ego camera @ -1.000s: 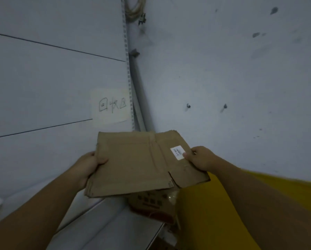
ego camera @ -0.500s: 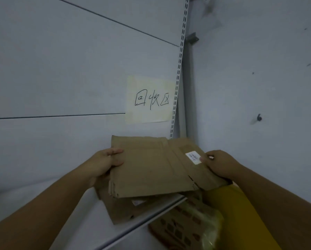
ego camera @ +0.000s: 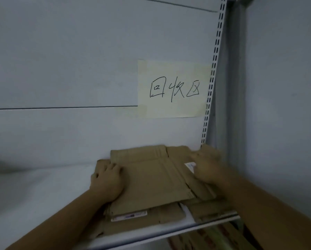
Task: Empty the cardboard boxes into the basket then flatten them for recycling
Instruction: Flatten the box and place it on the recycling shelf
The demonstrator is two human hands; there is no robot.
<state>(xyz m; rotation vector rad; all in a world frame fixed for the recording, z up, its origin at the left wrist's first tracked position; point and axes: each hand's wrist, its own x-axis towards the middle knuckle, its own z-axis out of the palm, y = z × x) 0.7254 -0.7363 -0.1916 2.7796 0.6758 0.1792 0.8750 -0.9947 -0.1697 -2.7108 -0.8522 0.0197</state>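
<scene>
Our left hand (ego camera: pixel 106 181) gripped the flattened box (ego camera: pixel 151 179); our right hand (ego camera: pixel 207 167) was too blurred to tell. An uneven push could slide the stack (ego camera: pixel 147 218) beneath them off the shelf (ego camera: pixel 43 199).

We see a brown flattened box (ego camera: pixel 151 179), creased along its folds. It lies flat on top of a pile of flattened cardboard (ego camera: pixel 143 221) at the right end of a white shelf (ego camera: pixel 43 195). It carries a small white label (ego camera: pixel 190 166) near its right side. A piece beneath it shows a long label strip (ego camera: pixel 129 216).
</scene>
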